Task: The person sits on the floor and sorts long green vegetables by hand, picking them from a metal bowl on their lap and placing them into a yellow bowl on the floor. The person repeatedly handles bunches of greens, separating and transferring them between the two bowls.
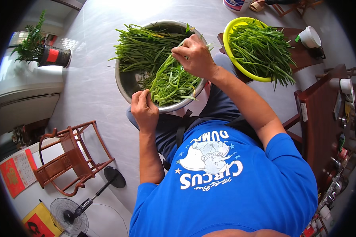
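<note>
A wide metal basin [120,84] rests over my lap between my knees. Long, narrow-leaved green stalks [148,44], which look like water spinach, lie bundled across its far side, their cut ends over the left rim. Nearer to me is a looser pile of shorter green pieces [175,89]. My right hand [197,57] pinches a few long stems [163,69] above the basin, pale ends poking out past the knuckles. At the near left rim, my left hand [144,109] has thumb and forefinger closed on the lower end of these stems.
A yellow-green plastic basin [229,49] heaped with similar greens [258,50] stands on a low brown table [304,60], near a white tub [310,37]. A wooden table [320,118] stands right. Leftward are a wooden armchair [74,157], a standing fan [69,214] and a potted plant [55,56].
</note>
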A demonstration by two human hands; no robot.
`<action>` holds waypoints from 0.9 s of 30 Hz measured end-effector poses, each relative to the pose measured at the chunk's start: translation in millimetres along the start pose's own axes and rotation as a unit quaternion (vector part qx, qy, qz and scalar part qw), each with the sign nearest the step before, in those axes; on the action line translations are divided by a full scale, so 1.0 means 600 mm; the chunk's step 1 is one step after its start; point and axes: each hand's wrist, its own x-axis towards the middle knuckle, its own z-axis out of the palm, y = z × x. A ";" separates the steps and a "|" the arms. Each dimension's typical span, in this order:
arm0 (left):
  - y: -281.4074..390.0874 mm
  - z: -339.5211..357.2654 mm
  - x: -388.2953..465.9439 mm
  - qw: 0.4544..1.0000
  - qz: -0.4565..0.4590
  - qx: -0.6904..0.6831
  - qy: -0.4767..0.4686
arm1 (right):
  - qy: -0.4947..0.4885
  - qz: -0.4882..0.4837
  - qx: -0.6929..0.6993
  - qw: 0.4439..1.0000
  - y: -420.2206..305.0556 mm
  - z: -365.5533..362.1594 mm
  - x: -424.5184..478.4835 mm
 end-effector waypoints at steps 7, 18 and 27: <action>-0.001 0.009 -0.004 1.000 -0.007 -0.004 0.016 | -0.038 -0.054 0.004 0.998 0.001 -0.002 -0.025; 0.000 0.014 0.003 0.999 -0.018 -0.012 0.029 | -0.133 -0.089 0.062 0.985 0.004 0.001 -0.020; -0.019 0.004 0.016 0.997 -0.038 0.020 -0.067 | -0.189 -0.138 -0.034 0.972 0.010 0.022 -0.017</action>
